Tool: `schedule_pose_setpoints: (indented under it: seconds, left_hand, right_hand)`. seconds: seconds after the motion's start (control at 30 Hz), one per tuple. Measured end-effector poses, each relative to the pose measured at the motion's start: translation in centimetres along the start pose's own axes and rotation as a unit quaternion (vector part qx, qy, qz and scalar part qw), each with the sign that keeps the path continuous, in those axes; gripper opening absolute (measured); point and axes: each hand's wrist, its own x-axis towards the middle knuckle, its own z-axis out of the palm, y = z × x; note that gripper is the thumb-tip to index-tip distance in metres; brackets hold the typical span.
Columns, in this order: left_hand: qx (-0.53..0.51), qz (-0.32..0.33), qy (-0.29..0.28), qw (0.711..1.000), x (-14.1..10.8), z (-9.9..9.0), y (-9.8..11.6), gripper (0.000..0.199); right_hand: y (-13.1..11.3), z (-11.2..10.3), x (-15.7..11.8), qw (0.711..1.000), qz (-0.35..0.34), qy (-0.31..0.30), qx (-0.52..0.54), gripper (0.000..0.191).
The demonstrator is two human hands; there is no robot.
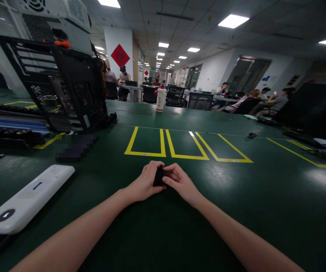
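Note:
A small black object [159,176], its kind hard to make out, sits between my two hands just above or on the green table [157,230]. My left hand [145,182] wraps round it from the left, thumb below and fingers over the top. From the right, my right hand [182,184] pinches at its side with thumb and fingertips. Much of the object is covered by my fingers. Beyond the hands lie yellow tape outlines [146,154] on the tabletop.
An opened black computer case [74,87] stands at the left, with a long white device [29,200] in front of it. A white bottle [160,100] stands at the back. To the right are a small black round piece [252,135] and a dark monitor [312,109]. People sit farther off.

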Motion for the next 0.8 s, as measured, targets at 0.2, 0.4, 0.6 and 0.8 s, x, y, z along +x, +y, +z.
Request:
schedule_pose_setpoints:
  seconds: [0.2,0.4,0.6,0.8]
  left_hand:
    - [0.011,0.013,0.029,0.999,0.2,0.5,-0.5,0.058]
    - [0.008,0.008,0.007,1.0,0.1,0.2,-0.2,0.055]
    - [0.008,-0.004,0.001,1.0,0.0,-0.1,0.3,0.054]
    - [0.002,0.004,0.002,1.0,0.0,-0.2,0.4,0.054]
  right_hand:
    - [0.0,0.1,-0.1,1.0,0.002,0.01,-0.026,0.031]
    - [-0.3,-0.3,-0.2,0.999,-0.006,-0.038,-0.003,0.03]
    - [0.0,-0.1,0.1,0.999,-0.01,0.003,-0.033,0.016]
    - [0.1,0.0,-0.1,0.999,0.007,0.0,-0.04,0.029]
